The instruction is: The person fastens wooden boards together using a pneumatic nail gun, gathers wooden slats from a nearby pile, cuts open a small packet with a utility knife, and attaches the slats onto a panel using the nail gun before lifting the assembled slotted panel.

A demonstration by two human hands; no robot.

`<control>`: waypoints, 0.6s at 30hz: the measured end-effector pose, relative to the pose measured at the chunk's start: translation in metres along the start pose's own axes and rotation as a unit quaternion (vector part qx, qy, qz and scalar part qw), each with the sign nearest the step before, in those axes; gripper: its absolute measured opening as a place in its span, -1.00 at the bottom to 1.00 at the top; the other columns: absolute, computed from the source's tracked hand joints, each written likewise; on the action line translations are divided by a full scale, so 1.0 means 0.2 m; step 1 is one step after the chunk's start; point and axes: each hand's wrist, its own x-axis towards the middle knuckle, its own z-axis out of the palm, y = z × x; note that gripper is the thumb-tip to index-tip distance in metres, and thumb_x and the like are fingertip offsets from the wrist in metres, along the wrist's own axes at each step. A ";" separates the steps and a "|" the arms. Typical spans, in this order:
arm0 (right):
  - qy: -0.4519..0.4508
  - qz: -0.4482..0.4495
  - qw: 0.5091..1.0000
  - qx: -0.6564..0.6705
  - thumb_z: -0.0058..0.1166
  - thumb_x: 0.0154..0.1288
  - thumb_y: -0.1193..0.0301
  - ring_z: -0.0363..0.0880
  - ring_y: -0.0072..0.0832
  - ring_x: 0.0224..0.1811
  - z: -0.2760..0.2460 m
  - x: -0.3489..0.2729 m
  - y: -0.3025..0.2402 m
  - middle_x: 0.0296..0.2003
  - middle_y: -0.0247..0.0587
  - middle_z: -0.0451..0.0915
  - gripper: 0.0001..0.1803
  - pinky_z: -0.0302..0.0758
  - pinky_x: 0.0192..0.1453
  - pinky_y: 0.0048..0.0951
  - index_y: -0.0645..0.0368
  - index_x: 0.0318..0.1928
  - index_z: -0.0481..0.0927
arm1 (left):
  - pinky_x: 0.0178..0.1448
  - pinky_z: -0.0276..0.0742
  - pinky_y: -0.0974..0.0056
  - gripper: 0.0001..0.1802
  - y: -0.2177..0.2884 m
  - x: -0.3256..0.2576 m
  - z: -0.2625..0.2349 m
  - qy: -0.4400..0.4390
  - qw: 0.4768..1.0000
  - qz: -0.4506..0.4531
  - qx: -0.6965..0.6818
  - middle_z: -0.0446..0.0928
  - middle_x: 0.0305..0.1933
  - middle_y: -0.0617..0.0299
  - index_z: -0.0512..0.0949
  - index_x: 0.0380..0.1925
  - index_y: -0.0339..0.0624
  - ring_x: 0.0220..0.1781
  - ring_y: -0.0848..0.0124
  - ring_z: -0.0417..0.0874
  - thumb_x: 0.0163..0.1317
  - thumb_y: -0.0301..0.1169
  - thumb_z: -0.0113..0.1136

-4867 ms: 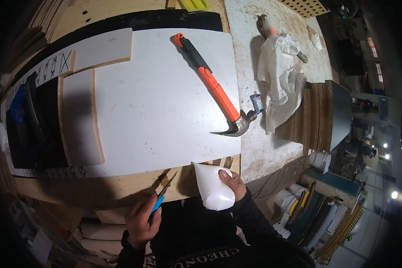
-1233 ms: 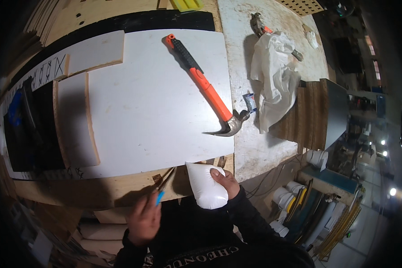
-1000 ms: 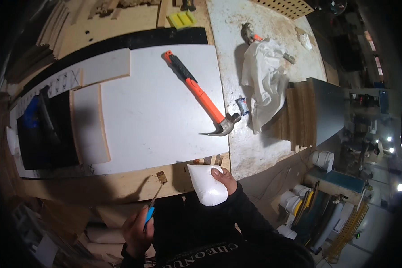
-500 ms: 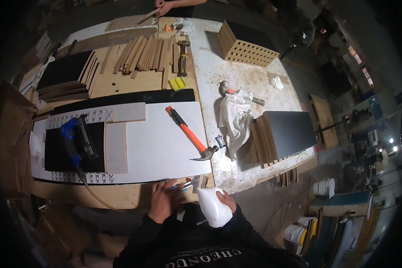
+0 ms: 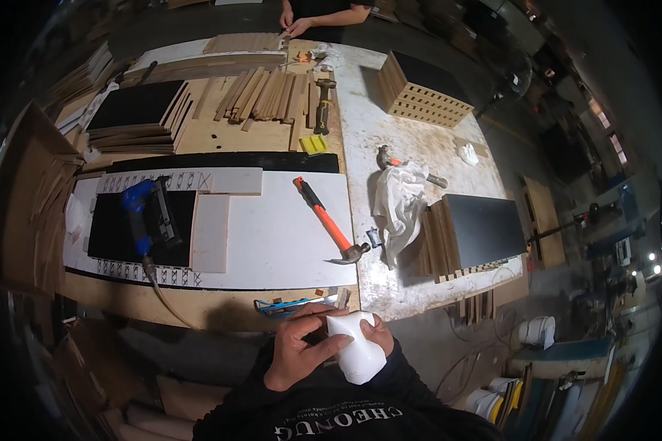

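Observation:
Both my hands are close to my chest, wrapped around a white plastic bottle [image 5: 358, 351]. My left hand [image 5: 296, 351] grips its upper part near the neck, and my right hand [image 5: 381, 334] holds it from behind on the right side. A blue-handled brush [image 5: 294, 304] lies on the wooden bench edge just above my hands. Further up, a claw hammer with an orange and black handle [image 5: 329, 227] rests on the large white panel [image 5: 272, 242].
A blue nail gun [image 5: 146, 217] with a hose lies on a black panel at the left. A white rag [image 5: 397, 208] and slatted wooden panels [image 5: 463, 235] are at the right. Wooden strips [image 5: 268, 94] are stacked at the back. Another person's hands [image 5: 293, 23] work at the far end.
My view has pulled back from the bench. My left hand has laid the blue brush on the bench edge and come onto the white bottle, which my right hand still holds.

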 end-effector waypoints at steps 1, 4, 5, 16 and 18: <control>-0.002 0.004 1.000 -0.003 0.02 0.22 0.06 0.58 -0.44 -0.53 0.01 0.00 -0.01 -0.45 -0.14 0.58 -0.50 0.55 -0.47 -0.50 0.33 -0.16 0.46 | -0.13 0.43 0.39 -0.64 0.00 0.00 0.00 0.001 1.000 -0.003 -0.001 0.54 -0.20 0.10 0.59 -0.29 -0.38 -0.20 0.40 0.55 -0.04 -0.32 0.34; 0.001 0.009 1.000 -0.007 0.00 0.23 0.07 0.58 -0.44 -0.53 0.03 0.00 -0.02 -0.45 -0.13 0.58 -0.51 0.55 -0.47 -0.50 0.32 -0.16 0.46 | -0.12 0.42 0.39 -0.66 0.00 0.00 0.00 0.005 1.000 -0.005 -0.004 0.54 -0.21 0.10 0.59 -0.29 -0.37 -0.20 0.41 0.54 -0.04 -0.35 0.34; 0.007 0.011 1.000 -0.007 0.00 0.24 0.07 0.58 -0.44 -0.53 0.03 0.01 -0.03 -0.45 -0.13 0.58 -0.51 0.55 -0.47 -0.50 0.32 -0.16 0.47 | -0.12 0.42 0.39 -0.67 -0.01 0.00 -0.01 0.006 1.000 -0.005 -0.005 0.54 -0.21 0.11 0.60 -0.30 -0.36 -0.21 0.41 0.54 -0.04 -0.35 0.34; -0.004 0.015 1.000 0.008 0.03 0.21 0.14 0.59 -0.44 -0.51 -0.01 0.09 0.01 -0.42 -0.11 0.58 -0.56 0.55 -0.45 -0.49 0.32 -0.17 0.48 | -0.08 0.43 0.35 -0.54 -0.03 0.02 -0.04 0.010 0.995 -0.065 -0.074 0.45 -0.03 0.06 0.47 -0.10 -0.37 -0.11 0.39 0.51 0.00 -0.37 0.32; 0.005 -0.004 1.000 0.000 0.02 0.23 0.15 0.58 -0.46 -0.50 0.00 0.11 0.03 -0.40 -0.12 0.58 -0.57 0.54 -0.41 -0.50 0.33 -0.16 0.49 | -0.03 0.42 0.32 -0.39 -0.04 -0.02 -0.02 0.039 0.981 -0.127 -0.145 0.37 0.09 0.01 0.36 0.07 -0.36 -0.04 0.35 0.49 0.02 -0.34 0.30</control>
